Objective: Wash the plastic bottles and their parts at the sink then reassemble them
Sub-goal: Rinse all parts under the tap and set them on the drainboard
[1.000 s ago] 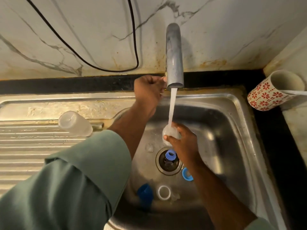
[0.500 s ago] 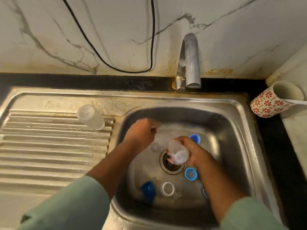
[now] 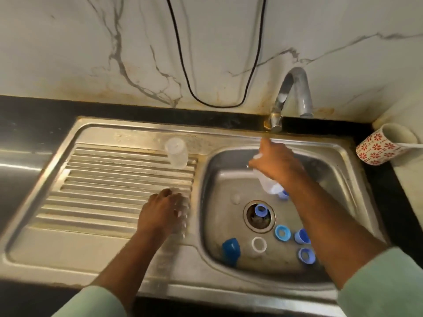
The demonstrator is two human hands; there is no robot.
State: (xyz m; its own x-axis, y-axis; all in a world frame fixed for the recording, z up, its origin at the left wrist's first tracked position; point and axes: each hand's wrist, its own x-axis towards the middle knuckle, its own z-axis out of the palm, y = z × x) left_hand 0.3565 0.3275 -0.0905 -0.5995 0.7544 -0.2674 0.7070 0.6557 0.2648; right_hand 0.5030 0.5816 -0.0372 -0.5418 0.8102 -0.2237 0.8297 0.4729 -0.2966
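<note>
Both hands worked over the steel sink (image 3: 348, 156). Her right hand (image 3: 278, 164) gripped a clear plastic bottle (image 3: 267, 185), tilted over the basin's back edge. Left hand (image 3: 160, 213) lay on the ribbed drainboard (image 3: 103, 186), fingers curled round something clear and blurred. Another clear bottle (image 3: 176, 153) stood at the drainboard's back edge. Blue caps (image 3: 282, 232) and a white ring (image 3: 259, 244) lay around the drain (image 3: 259, 216). A floral mug (image 3: 384, 144) sat on the black worktop's right corner.

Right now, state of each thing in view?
Tap: off, no water running.
Right hand: holds clear bottle over the basin.
Left hand: on a blurred clear part at the drainboard edge.
Second clear bottle: standing on the drainboard.
Blue caps: loose in the basin.
</note>
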